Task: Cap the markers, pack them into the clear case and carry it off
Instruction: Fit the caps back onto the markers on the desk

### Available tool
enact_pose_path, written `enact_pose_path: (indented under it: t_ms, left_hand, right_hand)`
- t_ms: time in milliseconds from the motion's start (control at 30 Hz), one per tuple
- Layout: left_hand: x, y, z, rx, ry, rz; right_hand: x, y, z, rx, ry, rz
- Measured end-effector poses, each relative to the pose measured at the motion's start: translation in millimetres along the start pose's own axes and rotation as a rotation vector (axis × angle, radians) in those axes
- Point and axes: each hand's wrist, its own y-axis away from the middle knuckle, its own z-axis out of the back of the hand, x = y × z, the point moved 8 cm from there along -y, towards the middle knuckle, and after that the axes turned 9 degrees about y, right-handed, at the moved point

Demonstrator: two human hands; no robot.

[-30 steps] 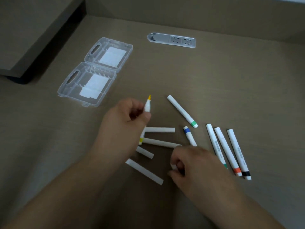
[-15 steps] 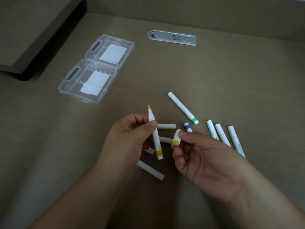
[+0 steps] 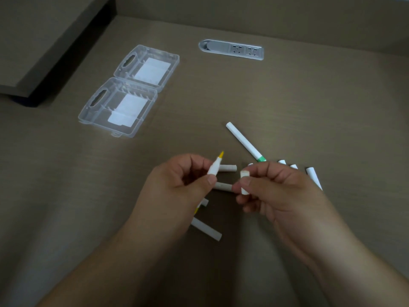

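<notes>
My left hand [image 3: 177, 187] pinches an uncapped yellow marker [image 3: 215, 166], its yellow tip pointing up and away. My right hand [image 3: 281, 196] pinches a white cap [image 3: 244, 181], its open end turned towards the marker's tip, a short gap between them. Loose white caps [image 3: 228, 167] lie on the table under and between my hands. A capped green-banded marker [image 3: 245, 141] lies just beyond. More white markers [image 3: 313, 176] lie to the right, partly hidden by my right hand. The clear case [image 3: 124, 105] lies open at the far left.
A silver power socket strip [image 3: 232, 49] is set into the table at the back. A raised shelf [image 3: 44, 41] with a dark edge stands at the far left, next to the case. The brown table [image 3: 309, 107] stretches right.
My right hand has turned the cap so its open end faces the marker. My left hand has tilted the yellow marker's tip towards the cap; both hands sit a little higher.
</notes>
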Motion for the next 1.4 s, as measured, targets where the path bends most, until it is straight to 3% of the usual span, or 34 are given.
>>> enact_pose_path:
  t_ms: [200,533,633,767,967,1100,1267,1400]
  left_hand:
    - [-19,11,2,0.028,-0.212,-0.148]
    - [-27,16,-5,0.152,-0.453,-0.245]
    - [-28,18,-7,0.145,-0.465,-0.233]
    - [-28,21,-3,0.072,-0.434,-0.239]
    - [-24,21,-6,0.081,-0.467,-0.213]
    - [-33,18,-16,0.127,-0.545,-0.269]
    - [-31,11,7,-0.005,-0.642,-0.376]
    - [-25,10,15,-0.065,-0.707,-0.395]
  right_hand:
    - [16,-1,3,-0.051,0.196,0.212]
    - [20,4,-2,0.023,0.524,0.301]
    - [15,0,-6,0.083,0.630,0.315]
    - [13,-3,-7,0.114,0.609,0.314]
    - [14,0,-6,0.120,0.655,0.356]
    - [16,4,3,0.026,0.822,0.433]
    - [16,-5,32,-0.188,0.770,0.485]
    - [14,-16,29,-0.270,0.940,0.564]
